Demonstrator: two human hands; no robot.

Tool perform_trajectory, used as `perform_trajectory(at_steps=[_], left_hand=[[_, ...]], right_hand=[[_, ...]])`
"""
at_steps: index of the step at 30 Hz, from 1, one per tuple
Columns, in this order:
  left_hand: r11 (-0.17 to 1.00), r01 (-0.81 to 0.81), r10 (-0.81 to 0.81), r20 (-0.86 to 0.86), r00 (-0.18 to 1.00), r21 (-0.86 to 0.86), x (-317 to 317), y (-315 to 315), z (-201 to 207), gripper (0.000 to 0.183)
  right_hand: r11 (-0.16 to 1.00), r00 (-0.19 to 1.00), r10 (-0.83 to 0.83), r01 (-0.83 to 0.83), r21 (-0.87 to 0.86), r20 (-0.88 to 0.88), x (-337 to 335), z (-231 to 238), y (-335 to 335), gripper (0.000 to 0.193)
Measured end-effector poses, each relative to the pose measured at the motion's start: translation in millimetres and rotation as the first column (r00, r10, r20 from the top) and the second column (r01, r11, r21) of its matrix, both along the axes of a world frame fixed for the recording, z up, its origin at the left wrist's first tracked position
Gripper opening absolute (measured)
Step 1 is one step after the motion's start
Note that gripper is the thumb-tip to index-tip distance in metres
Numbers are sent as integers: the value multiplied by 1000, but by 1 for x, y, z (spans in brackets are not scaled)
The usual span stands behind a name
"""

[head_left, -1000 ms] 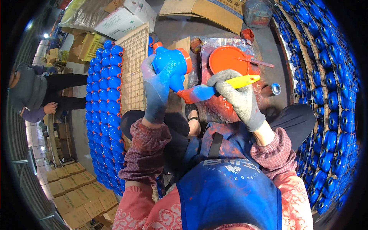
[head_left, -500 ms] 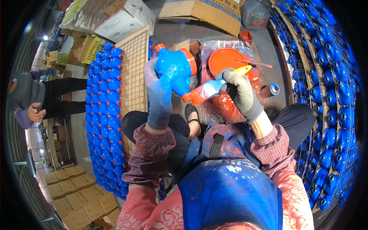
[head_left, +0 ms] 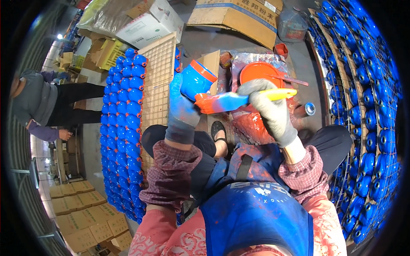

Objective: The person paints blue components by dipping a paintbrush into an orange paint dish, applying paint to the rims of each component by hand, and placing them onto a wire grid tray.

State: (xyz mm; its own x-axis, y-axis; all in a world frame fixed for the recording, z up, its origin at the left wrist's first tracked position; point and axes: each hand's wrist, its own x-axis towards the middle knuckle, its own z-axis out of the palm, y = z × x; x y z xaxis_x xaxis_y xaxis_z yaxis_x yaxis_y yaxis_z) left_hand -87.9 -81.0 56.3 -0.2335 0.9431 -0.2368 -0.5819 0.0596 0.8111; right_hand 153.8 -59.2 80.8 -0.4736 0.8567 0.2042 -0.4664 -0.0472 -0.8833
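Left hand (head_left: 183,112) wrapped round a blue pot (head_left: 197,80) w/ orange rim, held up over the lap. Right hand (head_left: 269,109) grips a brush (head_left: 239,100), wet orange tip at the rim. Risk: a wobble smears orange onto the blue body, or drips on the apron (head_left: 256,217).

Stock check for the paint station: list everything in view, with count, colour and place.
blue pot: one, blue with orange rim, in the left hand's grip
paintbrush: one, yellow handle, orange-stained bristles, in the right hand's grip
paint bowl: one, orange, ahead on the floor
pot racks: many blue pots, both sides
wire grid: one, tan, left of centre
cardboard boxes: several, brown, top
co-worker: one, far left
left hand: blue-stained glove
right hand: grey glove
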Motion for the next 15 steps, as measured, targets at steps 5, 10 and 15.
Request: perform_trajectory(at_steps=[5,10,15], left_hand=[[999,-32,35,352,935,-16,-1,-11,1,54],[995,-43,64,-224,972,95,-11,-18,-19,56],[991,-131,131,206,970,-16,-3,-10,-12,64]], right_hand=[[995,996,-79,82,-56,45,-8,10,-6,18],[997,996,-79,78,-18,-47,-13,4,-8,17],[990,998,-70,69,-123,-2,-24,8,-5,16]])
